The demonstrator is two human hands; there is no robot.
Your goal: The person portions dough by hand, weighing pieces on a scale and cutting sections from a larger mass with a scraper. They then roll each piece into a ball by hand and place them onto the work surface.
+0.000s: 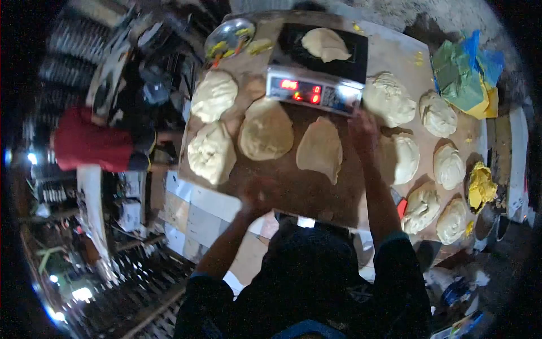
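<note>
A piece of dough (326, 44) rests on the black platform of a digital scale (355, 96) with lit red digits. My right hand (363, 129) reaches to the lower right corner of the scale's front panel, fingertips right at its edge. My left hand (259, 196), smeared by motion, hovers over the front edge of the table. Nearest to it are a flat, round dough piece (266, 130) and a lumpy dough ball (212, 153). Between my hands lies a flattened, tapering dough piece (320, 150). Another dough ball (214, 96) sits at the left edge.
Several dough lumps (450, 165) stand along the right side of the table (271, 195). A metal bowl (230, 35) with yellow bits is at the back left. Green and yellow wrapping (460, 76) lies back right, crumpled yellow plastic (481, 185) below it. A person in red (93, 140) stands left.
</note>
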